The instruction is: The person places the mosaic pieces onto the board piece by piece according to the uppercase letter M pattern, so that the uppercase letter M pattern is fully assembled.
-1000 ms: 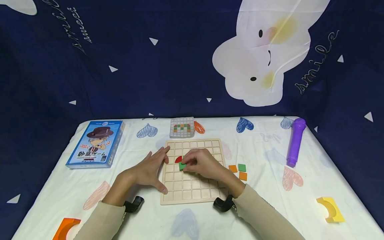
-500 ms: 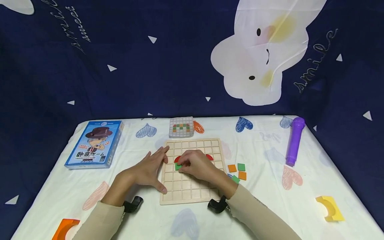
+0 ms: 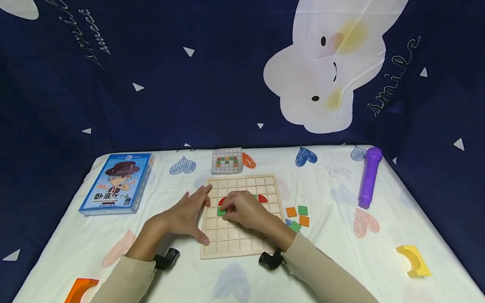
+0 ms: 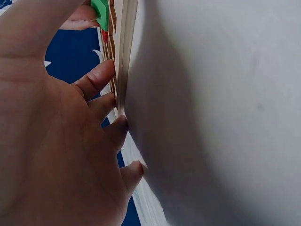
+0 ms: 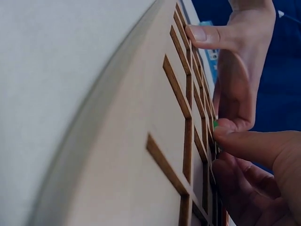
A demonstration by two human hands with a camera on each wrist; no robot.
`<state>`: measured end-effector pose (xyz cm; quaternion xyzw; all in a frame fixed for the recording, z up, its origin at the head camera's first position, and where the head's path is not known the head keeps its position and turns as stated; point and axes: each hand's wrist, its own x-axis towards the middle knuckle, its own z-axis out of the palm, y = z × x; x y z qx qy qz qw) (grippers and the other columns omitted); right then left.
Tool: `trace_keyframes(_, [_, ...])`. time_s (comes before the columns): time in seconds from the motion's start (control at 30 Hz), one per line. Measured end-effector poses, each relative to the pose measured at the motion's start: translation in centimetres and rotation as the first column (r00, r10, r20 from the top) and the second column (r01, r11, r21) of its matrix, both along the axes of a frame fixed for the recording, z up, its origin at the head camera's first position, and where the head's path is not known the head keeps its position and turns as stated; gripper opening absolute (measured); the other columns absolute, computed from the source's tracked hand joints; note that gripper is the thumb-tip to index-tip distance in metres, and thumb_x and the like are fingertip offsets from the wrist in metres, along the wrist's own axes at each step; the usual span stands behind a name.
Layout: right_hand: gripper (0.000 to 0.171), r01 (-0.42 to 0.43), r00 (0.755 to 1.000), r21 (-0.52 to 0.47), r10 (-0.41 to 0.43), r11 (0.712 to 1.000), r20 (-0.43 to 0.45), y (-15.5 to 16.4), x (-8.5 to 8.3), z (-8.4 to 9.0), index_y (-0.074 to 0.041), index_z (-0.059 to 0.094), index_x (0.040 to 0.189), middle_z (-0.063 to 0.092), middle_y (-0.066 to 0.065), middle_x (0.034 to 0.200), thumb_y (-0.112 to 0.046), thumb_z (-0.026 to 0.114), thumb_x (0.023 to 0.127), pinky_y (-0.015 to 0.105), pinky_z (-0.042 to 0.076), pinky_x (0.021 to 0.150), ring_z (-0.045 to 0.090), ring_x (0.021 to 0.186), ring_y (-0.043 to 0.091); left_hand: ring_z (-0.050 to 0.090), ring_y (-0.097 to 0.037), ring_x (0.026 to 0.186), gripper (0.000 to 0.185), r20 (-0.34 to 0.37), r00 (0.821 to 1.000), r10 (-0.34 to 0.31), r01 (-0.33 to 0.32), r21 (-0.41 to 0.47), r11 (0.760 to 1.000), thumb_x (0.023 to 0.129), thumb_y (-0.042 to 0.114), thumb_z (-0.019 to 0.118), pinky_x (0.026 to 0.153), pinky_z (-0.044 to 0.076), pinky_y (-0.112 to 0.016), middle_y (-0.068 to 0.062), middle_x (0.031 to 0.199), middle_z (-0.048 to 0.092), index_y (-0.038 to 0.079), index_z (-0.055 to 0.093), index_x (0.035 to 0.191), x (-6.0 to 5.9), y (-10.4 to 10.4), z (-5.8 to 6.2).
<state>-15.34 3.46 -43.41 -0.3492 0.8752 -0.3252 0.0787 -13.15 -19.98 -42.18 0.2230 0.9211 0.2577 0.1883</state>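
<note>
- Right hand (image 3: 246,210) grip pinched on a green square tile (image 3: 221,211), held at the fingertips over the left-middle cells of the wooden grid board (image 3: 242,242).
- Tile lies flat, small, bright green, just below a red semicircle piece (image 3: 221,201).
- Left hand (image 3: 187,214) fingers spread flat, pressing the board's left edge; nearer the tile's side, holds nothing.
- Board sits on the desk (image 3: 333,252).

green tile (image 3: 221,211) | pale wooden grid board (image 3: 242,248) | purple microphone (image 3: 369,177) | blue game box (image 3: 117,184) | white heart-print tablecloth (image 3: 341,252)
</note>
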Motion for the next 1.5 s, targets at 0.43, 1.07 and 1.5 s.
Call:
trace_keyframes(0.43, [0.009,0.002,1.0,0.008,-0.002,1.0,-0.018,0.0,0.0,-0.3,-0.013,0.082,0.095,0.076,-0.003,0.1,-0.014,0.081,0.087,0.022,0.057,0.089,0.069,0.097,0.01,0.01,-0.045,0.16,0.09,0.004,1.0,0.003,-0.004,0.018,1.0,0.052,0.057,0.096,0.123,0.008,-0.075,-0.019,0.172,0.016,0.013,0.046,0.112,0.0,-0.1,-0.1])
trace_keyframes(1.07, [0.013,0.019,0.992,-0.094,-0.007,0.995,0.123,0.9,0.1,0.2,-0.013,0.081,0.099,0.077,-0.005,0.104,-0.013,0.081,0.086,0.021,0.056,0.09,0.068,0.101,0.008,0.009,-0.043,0.161,0.091,0.008,1.0,0.013,-0.013,0.009,1.0,0.051,0.058,0.096,0.125,0.007,-0.073,-0.017,0.172,0.016,0.014,0.046,0.113,0.1,-0.1,-0.2])
trace_keyframes(1.5, [0.019,-0.012,0.984,-0.174,0.042,0.985,0.173,7.7,0.8,2.5,-0.012,0.078,0.107,0.078,0.0,0.109,-0.013,0.079,0.088,0.02,0.057,0.074,0.065,0.09,0.006,0.01,-0.042,0.161,0.09,-0.003,0.999,0.032,-0.032,0.001,0.999,0.049,0.054,0.097,0.126,0.007,-0.072,-0.016,0.172,0.017,0.015,0.046,0.113,0.2,0.1,-0.5])
